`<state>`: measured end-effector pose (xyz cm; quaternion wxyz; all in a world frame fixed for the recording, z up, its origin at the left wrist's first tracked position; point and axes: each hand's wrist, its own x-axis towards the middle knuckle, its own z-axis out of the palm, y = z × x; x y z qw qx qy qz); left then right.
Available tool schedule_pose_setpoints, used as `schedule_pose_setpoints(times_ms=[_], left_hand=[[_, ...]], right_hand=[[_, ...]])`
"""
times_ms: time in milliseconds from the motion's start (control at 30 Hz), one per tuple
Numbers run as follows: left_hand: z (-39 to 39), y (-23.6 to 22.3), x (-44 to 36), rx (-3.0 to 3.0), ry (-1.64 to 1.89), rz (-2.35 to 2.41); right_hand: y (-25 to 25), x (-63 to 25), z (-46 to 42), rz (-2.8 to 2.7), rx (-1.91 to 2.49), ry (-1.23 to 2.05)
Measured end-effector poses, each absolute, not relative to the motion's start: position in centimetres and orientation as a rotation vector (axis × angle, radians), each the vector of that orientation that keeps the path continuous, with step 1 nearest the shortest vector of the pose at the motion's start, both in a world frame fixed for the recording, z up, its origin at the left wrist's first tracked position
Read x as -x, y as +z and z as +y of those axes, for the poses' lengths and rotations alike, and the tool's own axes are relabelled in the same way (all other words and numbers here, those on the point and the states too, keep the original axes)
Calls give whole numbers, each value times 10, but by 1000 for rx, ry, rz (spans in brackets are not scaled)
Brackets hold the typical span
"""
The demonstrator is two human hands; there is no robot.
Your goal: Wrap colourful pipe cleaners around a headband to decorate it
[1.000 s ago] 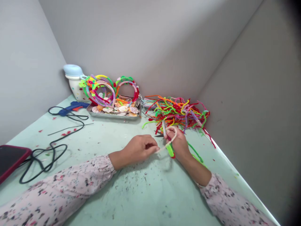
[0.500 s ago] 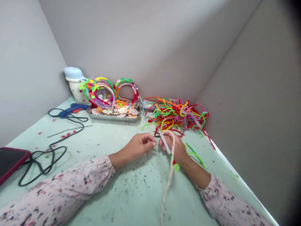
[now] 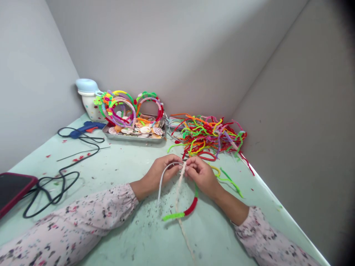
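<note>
Left hand (image 3: 163, 171), right hand (image 3: 202, 175) pinching pipe-cleaner (image 3: 179, 188)

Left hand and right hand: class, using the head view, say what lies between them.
In the head view, a beige pipe cleaner passes between the left hand and the right hand, beside the end of a thin pale curved band.
</note>
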<state>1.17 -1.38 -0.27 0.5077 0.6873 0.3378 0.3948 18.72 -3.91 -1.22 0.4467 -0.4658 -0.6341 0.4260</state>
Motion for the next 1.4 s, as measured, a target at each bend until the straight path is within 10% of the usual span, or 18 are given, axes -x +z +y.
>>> schedule_pose_setpoints(times_ms=[1067, 1400], left_hand=[[-6, -9, -7, -1585, 1072, 958], [2, -13, -5, -1518, 1113, 1093]], right_hand=[[-14, -193, -38, -1649, 1137, 1098], [-8, -179, -47, -2102, 1048, 51]])
